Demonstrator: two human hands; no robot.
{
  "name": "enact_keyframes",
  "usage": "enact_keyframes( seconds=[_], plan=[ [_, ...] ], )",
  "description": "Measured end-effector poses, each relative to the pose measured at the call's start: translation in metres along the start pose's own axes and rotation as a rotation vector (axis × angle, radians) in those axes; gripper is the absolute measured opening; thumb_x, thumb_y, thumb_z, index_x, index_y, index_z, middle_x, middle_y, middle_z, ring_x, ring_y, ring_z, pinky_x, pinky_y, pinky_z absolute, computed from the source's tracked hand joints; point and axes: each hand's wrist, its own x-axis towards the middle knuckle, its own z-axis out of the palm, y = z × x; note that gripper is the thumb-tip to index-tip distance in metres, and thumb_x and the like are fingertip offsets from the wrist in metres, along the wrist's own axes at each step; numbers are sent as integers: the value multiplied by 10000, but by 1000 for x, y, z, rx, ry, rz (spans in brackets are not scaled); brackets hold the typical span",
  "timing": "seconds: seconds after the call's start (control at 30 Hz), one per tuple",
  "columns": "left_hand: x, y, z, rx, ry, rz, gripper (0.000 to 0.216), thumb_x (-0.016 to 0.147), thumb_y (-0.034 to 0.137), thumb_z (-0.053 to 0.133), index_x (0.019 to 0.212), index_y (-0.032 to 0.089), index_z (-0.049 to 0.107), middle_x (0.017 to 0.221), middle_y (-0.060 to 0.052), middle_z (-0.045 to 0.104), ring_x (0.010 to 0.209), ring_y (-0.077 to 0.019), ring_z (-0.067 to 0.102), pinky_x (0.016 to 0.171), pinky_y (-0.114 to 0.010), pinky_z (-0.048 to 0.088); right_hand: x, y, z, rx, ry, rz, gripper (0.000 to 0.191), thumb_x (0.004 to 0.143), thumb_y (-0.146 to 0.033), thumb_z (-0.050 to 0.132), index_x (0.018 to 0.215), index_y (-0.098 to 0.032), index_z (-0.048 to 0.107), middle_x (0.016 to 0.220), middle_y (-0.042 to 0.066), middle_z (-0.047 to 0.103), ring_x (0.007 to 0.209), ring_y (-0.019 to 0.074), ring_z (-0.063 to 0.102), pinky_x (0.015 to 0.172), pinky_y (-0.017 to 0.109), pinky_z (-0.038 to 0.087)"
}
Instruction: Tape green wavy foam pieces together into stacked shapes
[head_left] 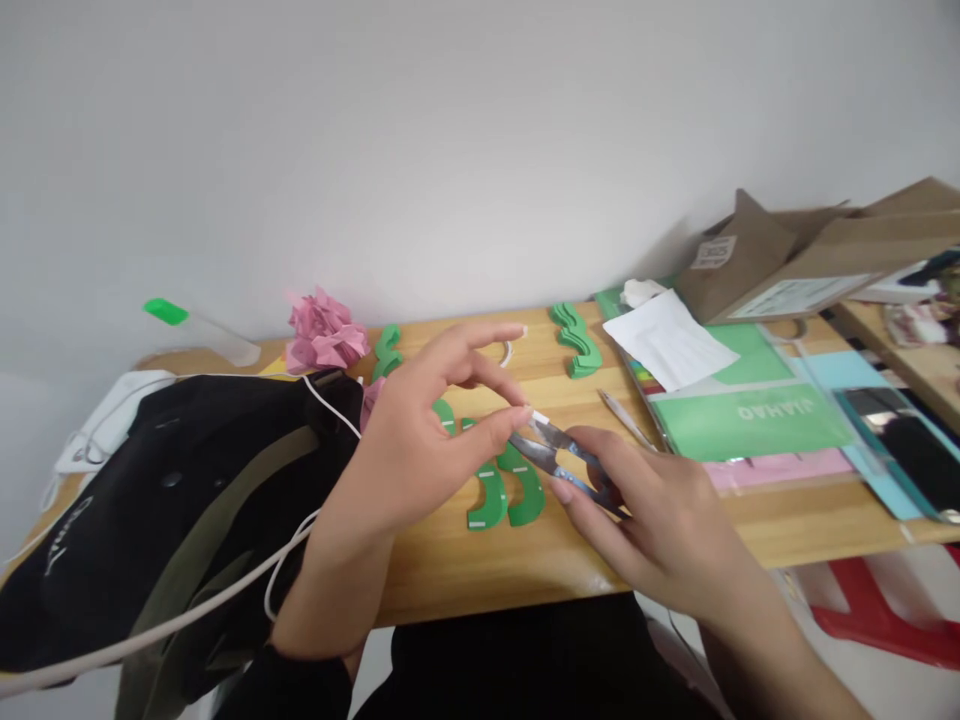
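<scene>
My left hand (420,430) is closed in a pinch, thumb and index fingertip together on a small white strip (538,418), which looks like tape. In my right hand (667,520) is a pair of thread snips (547,460), their blades apart and pointing at the left fingertips. One blade lies against or very near the strip; I cannot tell which. Below the hands, curved green paper pieces (489,500) with short white strips on them lie on the wooden table (465,570). Part of these pieces is hidden behind my left hand.
Wavy green stacks (576,342) and a tape roll (507,353) lie behind. To the left are pink crumpled paper (326,335), a black bag (225,480) and a white cable (195,615). Rightward are a pen (626,418), green packets (750,420), a cardboard box (810,260) and a phone (904,440).
</scene>
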Motion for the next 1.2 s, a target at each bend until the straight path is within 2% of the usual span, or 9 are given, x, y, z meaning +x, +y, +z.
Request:
enact_keyframes(
  seconds=[0.37, 0.53, 0.63, 0.73, 0.87, 0.93, 1.03, 1.1, 1.2],
  plan=[
    [1, -15, 18, 164, -124, 195, 478, 791, 65, 661, 1216, 284, 644, 789, 26, 707, 829, -177, 665, 936, -337, 447, -18, 9, -5, -67, -190, 119, 272, 982, -361, 402, 956, -161, 585, 586, 12, 655, 469, 160, 612, 438, 248, 334],
    [-13, -27, 32, 125, -110, 29, 438, 762, 77, 694, 1155, 267, 663, 779, 20, 721, 852, -190, 662, 878, -324, 448, -33, 16, 4, -165, -352, 248, 369, 984, -461, 373, 814, -186, 552, 588, 43, 671, 461, 189, 611, 439, 265, 264],
    [-28, -39, 41, 74, -45, -68, 409, 756, 98, 710, 1135, 234, 642, 772, 18, 714, 822, -172, 657, 877, -319, 453, -43, 17, 16, -176, -470, 347, 334, 973, -448, 410, 851, -181, 569, 602, 52, 683, 489, 204, 629, 444, 261, 255],
    [-45, -52, 49, -47, 54, -147, 396, 746, 119, 727, 1116, 215, 625, 759, 24, 703, 763, -145, 646, 850, -305, 466, -52, 21, 32, -263, -519, 551, 261, 951, -394, 464, 925, -171, 599, 625, 70, 692, 515, 227, 640, 458, 266, 270],
    [-65, -62, 49, -369, 145, -363, 372, 734, 204, 765, 1075, 200, 616, 749, 22, 700, 726, -127, 646, 721, -258, 486, -67, 38, 53, -335, -393, 804, 347, 928, -392, 490, 1087, -109, 612, 750, 148, 704, 630, 299, 665, 504, 320, 383],
    [-73, -64, 47, -527, 151, -471, 345, 738, 236, 765, 1049, 191, 621, 775, 6, 718, 742, -127, 660, 698, -245, 485, -75, 45, 59, -351, -260, 760, 385, 901, -361, 529, 1135, -68, 616, 927, 222, 691, 821, 353, 670, 631, 404, 474],
    [-85, -62, 44, -648, 132, -540, 292, 766, 238, 732, 1034, 178, 633, 813, -15, 741, 764, -127, 676, 709, -241, 480, -82, 43, 57, -303, 13, 605, 356, 865, -315, 570, 1115, -73, 646, 1106, 261, 624, 1055, 383, 600, 857, 523, 474],
    [-92, -61, 45, -661, 116, -542, 284, 773, 226, 719, 1039, 172, 636, 833, -25, 751, 773, -132, 681, 721, -249, 479, -82, 32, 52, -82, 111, 528, 277, 879, -309, 563, 1057, -123, 666, 1077, 205, 638, 1036, 327, 614, 864, 488, 496],
    [-101, -60, 48, -654, 90, -515, 285, 781, 213, 707, 1053, 176, 629, 862, -30, 761, 798, -143, 683, 776, -275, 485, -76, 12, 47, 397, 66, 484, 156, 894, -301, 580, 967, -198, 672, 980, 98, 679, 909, 222, 654, 727, 344, 539]
  ],
)
